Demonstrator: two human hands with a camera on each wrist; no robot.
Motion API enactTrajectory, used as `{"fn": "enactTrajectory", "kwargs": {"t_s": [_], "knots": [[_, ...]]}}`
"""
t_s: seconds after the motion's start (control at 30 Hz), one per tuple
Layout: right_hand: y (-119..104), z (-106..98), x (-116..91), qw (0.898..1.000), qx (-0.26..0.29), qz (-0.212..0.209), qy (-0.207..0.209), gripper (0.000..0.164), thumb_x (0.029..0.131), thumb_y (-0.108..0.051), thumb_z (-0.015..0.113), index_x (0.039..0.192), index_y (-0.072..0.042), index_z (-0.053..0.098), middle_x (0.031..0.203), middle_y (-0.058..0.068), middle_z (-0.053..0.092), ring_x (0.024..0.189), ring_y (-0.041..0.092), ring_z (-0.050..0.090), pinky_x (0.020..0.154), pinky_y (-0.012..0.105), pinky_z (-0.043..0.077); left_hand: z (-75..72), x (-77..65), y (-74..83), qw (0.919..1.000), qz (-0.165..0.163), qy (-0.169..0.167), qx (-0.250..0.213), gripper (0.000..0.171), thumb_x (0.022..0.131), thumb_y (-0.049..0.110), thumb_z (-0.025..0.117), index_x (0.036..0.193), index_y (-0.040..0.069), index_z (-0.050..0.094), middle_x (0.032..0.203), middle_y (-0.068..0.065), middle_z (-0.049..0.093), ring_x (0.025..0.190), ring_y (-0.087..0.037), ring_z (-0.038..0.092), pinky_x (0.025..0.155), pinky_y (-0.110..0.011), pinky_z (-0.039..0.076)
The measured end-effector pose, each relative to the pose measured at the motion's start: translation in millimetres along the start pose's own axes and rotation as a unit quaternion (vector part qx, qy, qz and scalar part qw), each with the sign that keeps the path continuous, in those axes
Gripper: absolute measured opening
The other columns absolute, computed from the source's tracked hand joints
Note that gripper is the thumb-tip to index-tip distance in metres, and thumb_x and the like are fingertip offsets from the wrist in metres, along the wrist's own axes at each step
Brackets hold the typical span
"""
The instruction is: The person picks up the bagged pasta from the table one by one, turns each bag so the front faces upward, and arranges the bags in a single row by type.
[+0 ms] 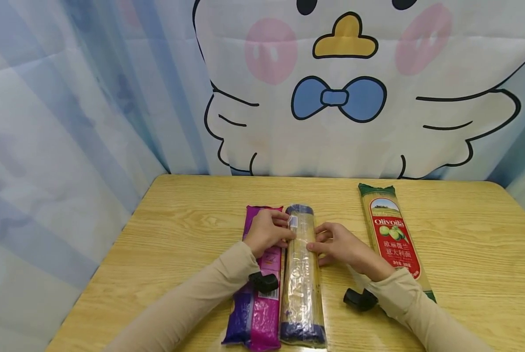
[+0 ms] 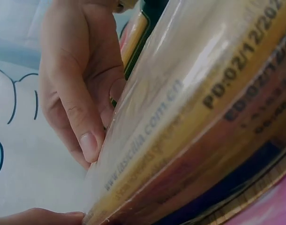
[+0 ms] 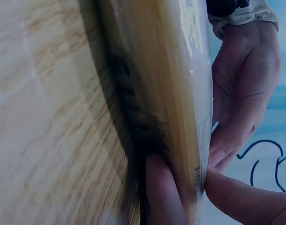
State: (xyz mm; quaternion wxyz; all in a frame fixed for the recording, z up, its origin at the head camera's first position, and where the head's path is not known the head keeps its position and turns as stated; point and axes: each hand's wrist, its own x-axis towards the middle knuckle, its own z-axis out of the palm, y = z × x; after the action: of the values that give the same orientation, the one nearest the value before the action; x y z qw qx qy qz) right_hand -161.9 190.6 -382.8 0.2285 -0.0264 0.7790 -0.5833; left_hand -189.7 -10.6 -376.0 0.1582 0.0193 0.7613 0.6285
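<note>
A clear packet of spaghetti [image 1: 303, 274] with dark blue ends lies lengthwise in the middle of the table. My left hand [image 1: 269, 232] holds its left edge near the far end, reaching across a pink and purple packet [image 1: 267, 313] that lies alongside. From the other side my right hand [image 1: 341, 247] grips the right edge, thumb on top. The right wrist view shows that hand's finger [image 3: 164, 192] low against the clear packet's side. Printed dates show on the packet [image 2: 180, 108] in the left wrist view. The left fingertips are mostly hidden there.
A red and green Olivoila pasta packet [image 1: 392, 230] lies at the right, partly behind the right forearm. The wooden table [image 1: 179, 230] ends at a curtain [image 1: 333, 146] with a cartoon print. Black camera mounts [image 1: 359, 299] sit on both wrists.
</note>
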Motion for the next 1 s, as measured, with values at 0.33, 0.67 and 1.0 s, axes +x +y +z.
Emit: {"fn": "enactTrajectory", "kwargs": {"t_s": [0.33, 0.67, 1.0], "knots": [[0, 1, 1, 1.000, 0.026, -0.004, 0.006, 0.051, 0.093, -0.006, 0.068, 0.132, 0.010, 0.039, 0.106, 0.017, 0.054, 0.078, 0.017, 0.063, 0.068, 0.035, 0.063, -1.1, -1.2, 2.2, 1.0000, -0.005, 0.006, -0.001, 0.044, 0.079, -0.007, 0.077, 0.120, -0.007, 0.064, 0.112, -0.022, 0.068, 0.072, -0.023, 0.072, 0.061, -0.033, 0.063], [-3, -3, -3, 0.998, 0.059, -0.007, 0.002, 0.053, 0.091, -0.008, 0.069, 0.134, 0.004, 0.041, 0.111, 0.019, 0.061, 0.077, 0.019, 0.068, 0.066, 0.037, 0.063, -2.9, -3.1, 2.2, 0.9998, -0.008, 0.001, -0.020, 0.043, 0.081, -0.006, 0.076, 0.122, -0.006, 0.064, 0.115, -0.022, 0.068, 0.078, -0.029, 0.073, 0.063, -0.035, 0.063], [-25, -7, -14, 0.997, 0.061, -0.039, 0.014, 0.055, 0.093, -0.005, 0.067, 0.138, 0.002, 0.037, 0.111, 0.016, 0.057, 0.083, 0.019, 0.067, 0.073, 0.042, 0.063, -3.2, -10.7, 9.5, 0.9982, -0.009, -0.011, -0.058, 0.040, 0.086, 0.003, 0.074, 0.124, -0.003, 0.065, 0.116, -0.021, 0.069, 0.092, -0.029, 0.073, 0.079, -0.039, 0.062]]}}
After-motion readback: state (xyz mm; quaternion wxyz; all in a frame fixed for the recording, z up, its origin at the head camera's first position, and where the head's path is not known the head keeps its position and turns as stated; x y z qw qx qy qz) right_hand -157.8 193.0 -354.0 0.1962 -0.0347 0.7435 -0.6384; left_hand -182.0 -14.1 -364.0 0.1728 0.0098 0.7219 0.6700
